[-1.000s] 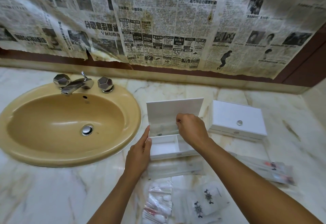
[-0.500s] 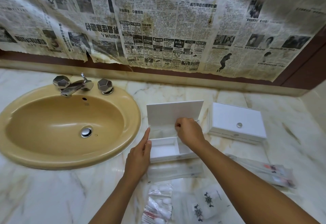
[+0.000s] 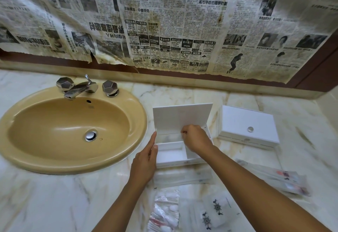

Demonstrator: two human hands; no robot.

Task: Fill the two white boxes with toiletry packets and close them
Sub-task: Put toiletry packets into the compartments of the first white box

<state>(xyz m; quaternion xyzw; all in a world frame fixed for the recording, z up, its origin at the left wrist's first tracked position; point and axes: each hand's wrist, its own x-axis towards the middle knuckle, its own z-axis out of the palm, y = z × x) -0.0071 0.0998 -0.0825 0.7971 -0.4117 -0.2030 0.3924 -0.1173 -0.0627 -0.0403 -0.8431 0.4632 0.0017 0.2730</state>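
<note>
Head view: cream marble tabletop [image 3: 54,204], veined, runs the full frame width. Yellowed newspaper sheets [image 3: 164,21] cover the wall behind it, lower edge torn. Tan oval ceramic sink [image 3: 126,151] is set into the tabletop at left, with a chrome faceted tap set [image 3: 80,88] on its back rim.

Open white rectangular box [image 3: 170,154] sits just right of the sink, its flat lid [image 3: 181,117] standing upright at the back. Interior is white, split by a divider; the left compartment is visible and bare, the right one is hidden by the right arm. Closed white rectangular box [image 3: 247,124] with a small round silver knob [image 3: 250,129] on the lid sits to the right, apart from the open one.

Clear plastic toiletry packets lie on the tabletop nearer the camera than the boxes: cotton-ball and swab packet [image 3: 164,211], packet with dark ship-wheel prints [image 3: 212,211], long packets with red-marked contents [image 3: 285,180] at right, and one blurred clear packet [image 3: 182,177] just in front of the open box.

Left hand [image 3: 144,160]: fingers straight, flat against the open box's left wall. Right hand [image 3: 195,138]: grip curled over the open box, fingertips pinched on a thin item too small to identify.
</note>
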